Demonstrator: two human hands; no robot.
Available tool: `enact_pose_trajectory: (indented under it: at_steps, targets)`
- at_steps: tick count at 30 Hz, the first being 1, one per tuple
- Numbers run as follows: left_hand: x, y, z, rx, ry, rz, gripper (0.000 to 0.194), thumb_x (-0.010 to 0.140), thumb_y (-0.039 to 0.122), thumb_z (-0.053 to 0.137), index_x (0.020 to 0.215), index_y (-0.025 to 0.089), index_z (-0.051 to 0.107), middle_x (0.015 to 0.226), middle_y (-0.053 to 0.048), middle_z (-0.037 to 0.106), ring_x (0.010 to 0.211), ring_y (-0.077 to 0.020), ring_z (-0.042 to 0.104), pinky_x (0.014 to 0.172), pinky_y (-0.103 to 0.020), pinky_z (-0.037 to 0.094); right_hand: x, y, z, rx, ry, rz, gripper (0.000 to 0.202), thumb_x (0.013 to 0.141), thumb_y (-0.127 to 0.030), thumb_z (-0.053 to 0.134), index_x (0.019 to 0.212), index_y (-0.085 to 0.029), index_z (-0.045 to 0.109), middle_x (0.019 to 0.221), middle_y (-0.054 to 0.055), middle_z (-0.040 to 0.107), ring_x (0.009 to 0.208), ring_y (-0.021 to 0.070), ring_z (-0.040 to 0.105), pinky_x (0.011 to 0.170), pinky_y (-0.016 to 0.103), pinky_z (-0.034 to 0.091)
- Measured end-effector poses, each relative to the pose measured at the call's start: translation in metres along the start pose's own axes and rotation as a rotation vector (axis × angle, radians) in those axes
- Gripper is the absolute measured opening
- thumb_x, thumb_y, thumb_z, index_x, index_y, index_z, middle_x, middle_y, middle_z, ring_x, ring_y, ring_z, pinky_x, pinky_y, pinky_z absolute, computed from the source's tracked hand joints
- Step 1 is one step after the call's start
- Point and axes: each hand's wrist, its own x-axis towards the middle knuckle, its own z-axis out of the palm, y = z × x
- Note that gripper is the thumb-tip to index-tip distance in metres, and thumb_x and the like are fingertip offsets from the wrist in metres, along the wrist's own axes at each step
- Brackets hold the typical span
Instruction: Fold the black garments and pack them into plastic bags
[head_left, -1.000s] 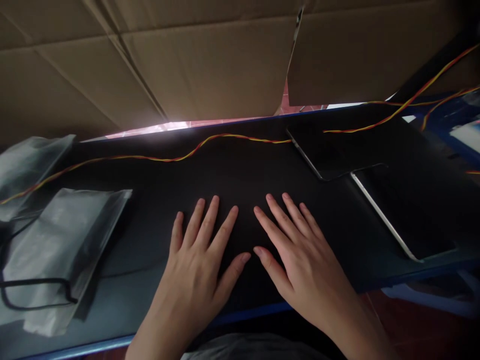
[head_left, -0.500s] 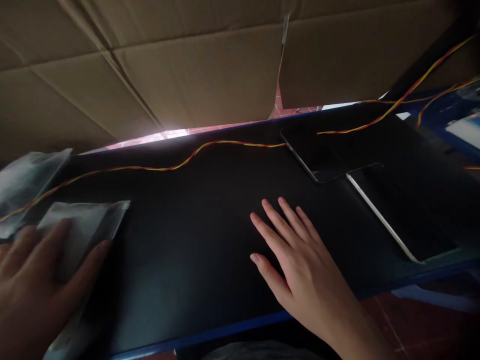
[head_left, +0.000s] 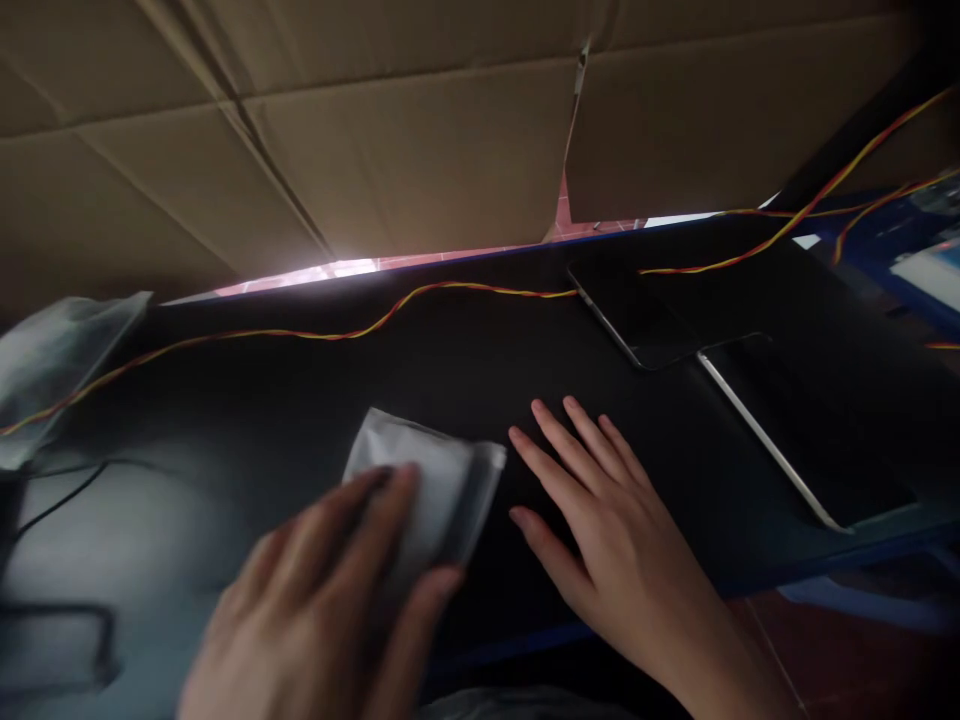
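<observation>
A clear plastic bag [head_left: 431,485] with something pale inside is under my left hand [head_left: 322,590], whose thumb and fingers grip it near the middle of the black table; the hand is blurred. My right hand [head_left: 600,500] lies flat on the tabletop just right of the bag, fingers spread and holding nothing. Beyond it are two dark flat devices: one [head_left: 645,315] farther back, the other [head_left: 806,430], with a pale edge, nearer on the right. Their ends meet or overlap.
A twisted red-yellow wire [head_left: 300,335] runs along the back of the black table [head_left: 262,410]. Another plastic bag [head_left: 60,360] lies at the left, above a black cable and a dark metal frame [head_left: 105,640]. Cardboard [head_left: 412,160] stands behind.
My left hand has moved right with the plastic bag, from the left side to the middle. It uncovered the dark frame and cable. My right hand stays flat in place.
</observation>
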Motion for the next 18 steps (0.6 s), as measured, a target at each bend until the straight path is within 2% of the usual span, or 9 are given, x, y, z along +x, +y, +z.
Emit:
enact_pose_trajectory:
  at_steps: [2, 3, 5, 7, 9, 11, 14, 16, 18]
  targets:
    - [0.007, 0.016, 0.003, 0.079, 0.005, 0.085, 0.069, 0.101, 0.077, 0.050, 0.154, 0.035, 0.061, 0.136, -0.011, 0.075, 0.099, -0.0366, 0.073, 0.072, -0.050, 0.061, 0.001, 0.001, 0.000, 0.017, 0.012, -0.003, 0.054, 0.116, -0.043, 0.052, 0.166, -0.024, 0.050, 0.180, 0.005, 0.040, 0.170, 0.0323, 0.030, 0.132, 0.066, 0.041]
    - [0.012, 0.020, 0.003, 0.100, 0.018, 0.120, 0.070, 0.101, 0.079, 0.048, 0.150, 0.032, 0.064, 0.133, -0.013, 0.076, 0.098, -0.0376, 0.072, 0.072, -0.051, 0.059, 0.001, 0.001, 0.000, 0.035, 0.020, 0.001, 0.053, 0.115, -0.040, 0.053, 0.165, -0.023, 0.051, 0.179, 0.005, 0.043, 0.170, 0.0321, 0.032, 0.132, 0.066, 0.040]
    - [0.021, 0.024, 0.005, 0.101, 0.048, 0.175, 0.069, 0.103, 0.075, 0.048, 0.149, 0.027, 0.064, 0.143, -0.016, 0.071, 0.118, -0.0445, 0.069, 0.088, -0.062, 0.058, 0.001, 0.001, 0.000, 0.087, 0.051, 0.021, 0.048, 0.115, -0.034, 0.053, 0.162, -0.022, 0.054, 0.175, 0.006, 0.050, 0.167, 0.0304, 0.037, 0.132, 0.064, 0.040]
    - [0.030, 0.025, 0.009, 0.090, 0.033, 0.277, 0.064, 0.109, 0.061, 0.049, 0.162, 0.026, 0.053, 0.167, -0.017, 0.055, 0.150, -0.0483, 0.052, 0.113, -0.071, 0.047, 0.001, 0.000, -0.002, 0.145, 0.091, 0.046, 0.044, 0.115, -0.027, 0.051, 0.159, -0.023, 0.057, 0.170, 0.006, 0.056, 0.164, 0.0279, 0.042, 0.132, 0.061, 0.041]
    - [0.035, 0.026, 0.018, 0.074, -0.005, 0.375, 0.066, 0.112, 0.050, 0.048, 0.173, 0.028, 0.037, 0.182, -0.012, 0.036, 0.166, -0.0432, 0.034, 0.125, -0.068, 0.037, 0.002, -0.001, -0.004, 0.177, 0.118, 0.053, 0.043, 0.115, -0.022, 0.050, 0.156, -0.024, 0.059, 0.164, 0.006, 0.061, 0.160, 0.0270, 0.047, 0.132, 0.058, 0.041]
    - [0.036, 0.029, 0.028, 0.050, -0.033, 0.393, 0.067, 0.113, 0.046, 0.047, 0.176, 0.031, 0.031, 0.184, -0.008, 0.033, 0.169, -0.0386, 0.031, 0.128, -0.064, 0.036, 0.006, -0.002, -0.008, 0.182, 0.135, 0.060, 0.041, 0.114, -0.020, 0.050, 0.153, -0.026, 0.062, 0.155, 0.006, 0.068, 0.151, 0.0278, 0.055, 0.127, 0.056, 0.045]
    - [0.030, 0.036, 0.037, 0.018, -0.020, 0.317, 0.067, 0.112, 0.044, 0.049, 0.176, 0.031, 0.032, 0.183, -0.006, 0.035, 0.170, -0.0356, 0.028, 0.134, -0.061, 0.026, 0.019, -0.005, -0.013, 0.222, 0.175, 0.161, 0.028, 0.114, -0.024, 0.052, 0.134, -0.025, 0.072, 0.124, 0.006, 0.078, 0.114, 0.0252, 0.073, 0.098, 0.044, 0.058]
    - [0.026, 0.039, 0.038, -0.008, -0.003, 0.278, 0.067, 0.111, 0.040, 0.050, 0.175, 0.029, 0.034, 0.184, -0.006, 0.034, 0.172, -0.0329, 0.023, 0.139, -0.055, 0.015, 0.032, -0.008, -0.016, 0.268, 0.137, 0.270, 0.023, 0.114, -0.030, 0.052, 0.112, -0.024, 0.074, 0.102, 0.004, 0.077, 0.087, 0.0214, 0.073, 0.075, 0.036, 0.053]
    - [0.022, 0.041, 0.038, -0.034, 0.006, 0.260, 0.067, 0.111, 0.038, 0.051, 0.175, 0.026, 0.035, 0.184, -0.006, 0.033, 0.174, -0.0308, 0.019, 0.140, -0.049, 0.007, 0.044, -0.012, -0.017, 0.323, 0.056, 0.343, 0.027, 0.114, -0.034, 0.053, 0.094, -0.025, 0.070, 0.087, 0.000, 0.074, 0.072, 0.0189, 0.069, 0.065, 0.034, 0.044]
